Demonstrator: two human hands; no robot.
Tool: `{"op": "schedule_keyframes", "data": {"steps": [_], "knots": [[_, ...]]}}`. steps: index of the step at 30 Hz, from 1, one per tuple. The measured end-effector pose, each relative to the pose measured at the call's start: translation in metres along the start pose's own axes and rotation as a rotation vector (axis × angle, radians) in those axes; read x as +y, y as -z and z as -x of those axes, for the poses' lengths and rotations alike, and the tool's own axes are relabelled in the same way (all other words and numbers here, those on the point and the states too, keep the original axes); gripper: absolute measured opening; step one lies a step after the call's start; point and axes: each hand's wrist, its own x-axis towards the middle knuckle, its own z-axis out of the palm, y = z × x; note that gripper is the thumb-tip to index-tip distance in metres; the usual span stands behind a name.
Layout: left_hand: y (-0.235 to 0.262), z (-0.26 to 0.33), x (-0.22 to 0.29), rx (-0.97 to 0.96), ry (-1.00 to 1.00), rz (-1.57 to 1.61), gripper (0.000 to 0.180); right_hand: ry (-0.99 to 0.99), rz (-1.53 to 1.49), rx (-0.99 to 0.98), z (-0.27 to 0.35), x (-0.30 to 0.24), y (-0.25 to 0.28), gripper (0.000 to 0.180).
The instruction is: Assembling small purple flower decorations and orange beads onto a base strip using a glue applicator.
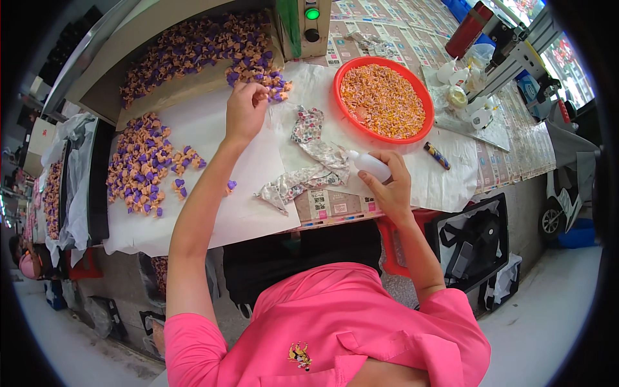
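Presently, the right hand (392, 184) grips a white squeeze bottle (374, 167), nozzle aimed at ten o'clock; at the bottle's twelve o'clock sits a red tray (338, 97); the left hand (246, 111) curls, fingertips drawn together, beside purple-and-orange pieces (276, 82); whether it pinches anything, I cannot tell; a patterned cloth (317, 153) lies at nine o'clock from the bottle.

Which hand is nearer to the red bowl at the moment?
Right. The right hand, around a white squeeze bottle, is just below the red bowl in the picture; the left hand is farther off, to the bowl's left, beside purple-and-orange pieces.
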Motion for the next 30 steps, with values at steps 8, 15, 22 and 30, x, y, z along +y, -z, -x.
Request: {"op": "schedule_keyframes", "data": {"steps": [8,15,22,30], "knots": [[0.052,0.116,0.077,-0.293,0.531,0.933,0.018,-0.346,-0.443,-0.111,0.024,-0.036,-0.004,0.032],[0.051,0.194,0.088,-0.261,0.631,1.109,0.022,-0.084,-0.398,-0.102,0.040,-0.059,-0.017,0.033],[0.039,0.220,0.078,-0.202,0.658,1.113,0.022,0.046,-0.304,-0.106,0.057,-0.061,-0.032,0.033],[0.035,0.219,0.079,-0.195,0.633,1.118,0.022,0.043,-0.278,-0.120,0.055,-0.062,-0.036,0.035]]}}
